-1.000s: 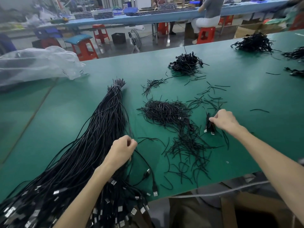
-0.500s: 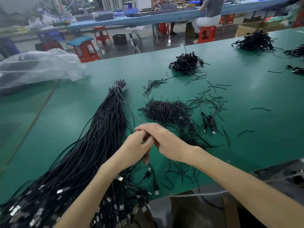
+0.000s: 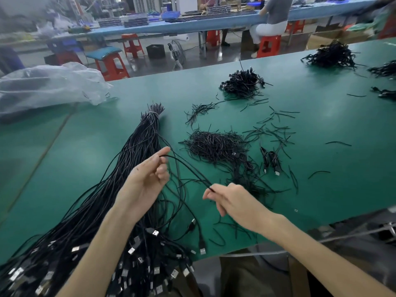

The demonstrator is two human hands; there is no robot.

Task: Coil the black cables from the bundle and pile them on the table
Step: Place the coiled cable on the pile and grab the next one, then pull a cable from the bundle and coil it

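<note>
Centrally, left hand [image 3: 147,181] and right hand [image 3: 235,200] each pinch one black cable [image 3: 188,168], stretched between them above the green table [image 3: 321,125]. The bundle [image 3: 139,146] lies beneath the left arm, with loose ties [image 3: 214,144] beyond and the coiled pile [image 3: 244,83] farther back.

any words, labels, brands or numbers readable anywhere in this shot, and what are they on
No text reads clearly anywhere in the head view.
USB plugs of the cable bundle: one carries a small dark mark, too small to read.
Cardboard boxes in the background: blurred, no print can be made out.
Black cable pinched by the left hand and right hand: no marking visible.
</note>
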